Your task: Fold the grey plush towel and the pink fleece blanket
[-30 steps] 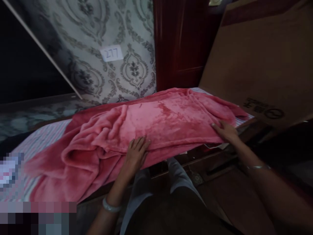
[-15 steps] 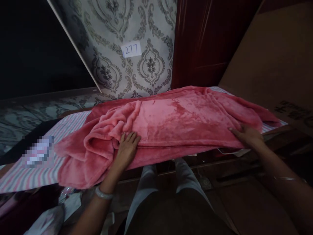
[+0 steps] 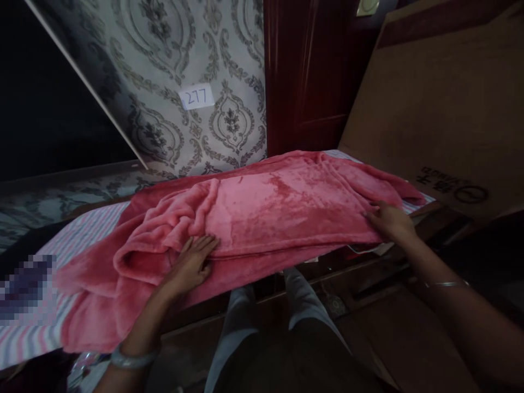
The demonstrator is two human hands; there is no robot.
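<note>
A pink plush cloth (image 3: 262,218) lies spread along a striped sheet, smooth in the middle and bunched into soft folds on the left. My left hand (image 3: 192,262) rests flat on its front part beside the folds, fingers stretched out. At the cloth's right front side, my right hand (image 3: 393,221) is closed on the material, its fingers partly hidden. The cloth's front edge hangs over the front of the support. Whether it is a blanket or a garment I cannot tell.
The striped sheet (image 3: 88,229) shows at both ends. Behind stand a patterned wall (image 3: 164,71) with a paper marked 277 (image 3: 197,96), a dark screen (image 3: 53,103), and a dark red door (image 3: 307,71). A large cardboard box (image 3: 442,109) leans at the right.
The view has shifted, so the cloth and both hands appear further left and the cardboard box shows more. Both hands stay at about the same places on the cloth.
</note>
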